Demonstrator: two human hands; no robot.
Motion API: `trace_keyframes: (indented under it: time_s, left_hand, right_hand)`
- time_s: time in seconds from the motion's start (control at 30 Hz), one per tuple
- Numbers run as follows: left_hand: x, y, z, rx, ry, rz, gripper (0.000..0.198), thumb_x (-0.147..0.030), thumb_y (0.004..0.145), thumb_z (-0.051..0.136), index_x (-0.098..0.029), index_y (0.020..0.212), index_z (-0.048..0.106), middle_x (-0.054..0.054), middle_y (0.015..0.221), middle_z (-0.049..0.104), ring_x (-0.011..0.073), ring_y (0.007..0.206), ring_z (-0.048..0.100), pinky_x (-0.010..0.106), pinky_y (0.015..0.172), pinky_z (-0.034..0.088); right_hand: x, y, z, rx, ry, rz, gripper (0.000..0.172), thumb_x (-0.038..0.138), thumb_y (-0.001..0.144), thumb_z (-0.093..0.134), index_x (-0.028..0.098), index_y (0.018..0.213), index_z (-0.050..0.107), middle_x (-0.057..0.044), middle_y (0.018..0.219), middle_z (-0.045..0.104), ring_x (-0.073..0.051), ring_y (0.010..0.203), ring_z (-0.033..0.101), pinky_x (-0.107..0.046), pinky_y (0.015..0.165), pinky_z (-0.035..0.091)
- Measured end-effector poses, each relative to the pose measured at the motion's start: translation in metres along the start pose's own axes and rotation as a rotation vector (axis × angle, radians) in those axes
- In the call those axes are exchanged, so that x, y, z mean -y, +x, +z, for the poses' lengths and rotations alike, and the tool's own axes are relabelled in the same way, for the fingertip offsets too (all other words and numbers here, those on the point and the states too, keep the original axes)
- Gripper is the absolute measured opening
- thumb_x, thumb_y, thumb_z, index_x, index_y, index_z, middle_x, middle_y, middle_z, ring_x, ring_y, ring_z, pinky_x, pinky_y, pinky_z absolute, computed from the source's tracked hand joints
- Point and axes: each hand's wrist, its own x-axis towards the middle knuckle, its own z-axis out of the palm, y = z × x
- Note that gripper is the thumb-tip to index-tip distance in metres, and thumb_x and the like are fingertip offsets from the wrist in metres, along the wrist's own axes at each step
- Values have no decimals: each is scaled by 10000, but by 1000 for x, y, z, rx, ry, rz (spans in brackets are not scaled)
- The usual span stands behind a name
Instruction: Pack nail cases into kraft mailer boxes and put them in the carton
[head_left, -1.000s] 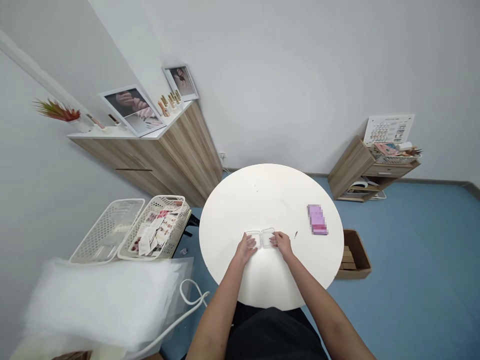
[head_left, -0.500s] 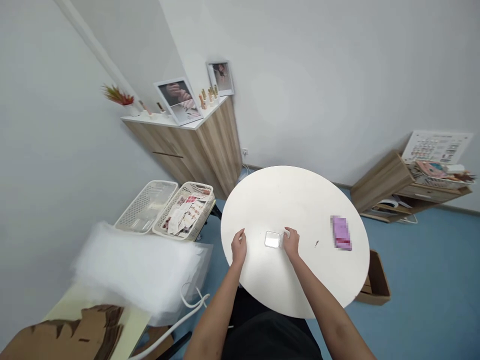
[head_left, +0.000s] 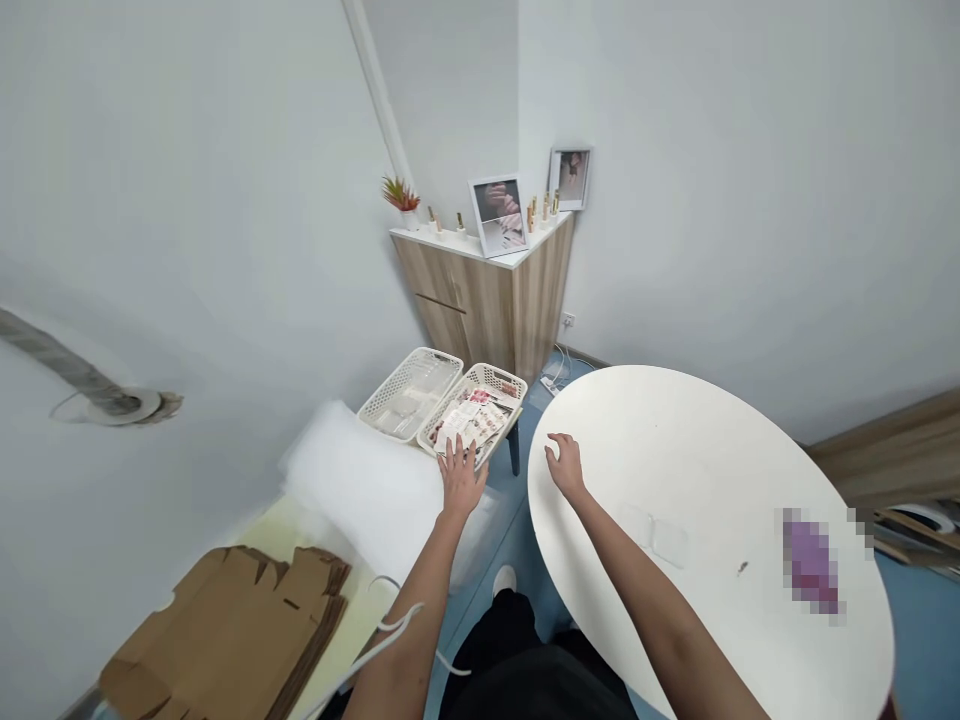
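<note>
My left hand (head_left: pixel 461 482) is stretched out with fingers spread, over the near edge of a white plastic basket (head_left: pixel 520 392). Printed sheets and small packets (head_left: pixel 472 418) fill that basket; whether my fingertips touch them I cannot tell. Above the left side of the round white table (head_left: pixel 675 420) is my right hand (head_left: pixel 565 467), its fingers loosely bent and thumb apart, holding nothing that I can see. A clear plastic case (head_left: pixel 670 542) lies open on the table beside my right forearm, which partly covers its other half.
A second basket (head_left: pixel 375 405) holds clear plastic pieces. Near it lie a pile of white translucent sheets (head_left: pixel 367 480) and flat brown cardboard boxes (head_left: pixel 232 630). On the table are a blurred purple item (head_left: pixel 810 560) and a small dark piece (head_left: pixel 742 567). A wooden cabinet (head_left: pixel 480 300) stands behind.
The view has swung left. My left hand has gone from the table to the basket of printed sheets and opened. My right hand has left the clear case, which now shows two halves.
</note>
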Motion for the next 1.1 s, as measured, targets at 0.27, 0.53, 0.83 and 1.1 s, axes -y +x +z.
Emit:
trace_keyframes:
  time_s: [0.27, 0.53, 0.83, 1.1]
  left_hand:
    - [41, 15, -10, 153, 38, 75, 528, -507, 880, 535, -265, 1348, 511, 92, 1567, 305, 306, 1484, 114, 566, 1188, 35]
    - [45, 14, -9, 146, 5, 70, 544, -497, 885, 531, -278, 1381, 486, 75, 1557, 329, 312, 1477, 152, 570, 1193, 44]
    - [50, 10, -7, 126, 79, 132, 589, -457, 905, 507, -273, 1453, 390, 87, 1575, 286, 337, 1468, 180, 600, 1178, 133]
    - [51, 11, -5, 151, 51, 105, 625, -462, 899, 507, -261, 1471, 354, 101, 1572, 290, 339, 1470, 165, 606, 1172, 124]
  right_hand:
    - [53, 76, 59, 69, -147, -207, 377, 227, 875, 416, 189, 1208, 590, -110, 1191, 581, -257, 1140, 501, -394, 990, 395]
    - [82, 142, 130, 291, -372, -275, 359, 216, 864, 504, 173, 1205, 608, -131, 1191, 635, -278, 1119, 525, -380, 996, 368]
    - [76, 171, 181, 436, -528, -133, 560, 378, 803, 665, 139, 1290, 526, -179, 1321, 566, -350, 1253, 413, -460, 1022, 304]
    - [77, 172, 170, 411, -520, -235, 537, 433, 771, 672, 186, 1237, 570, -149, 1212, 619, -329, 1164, 462, -487, 1027, 263]
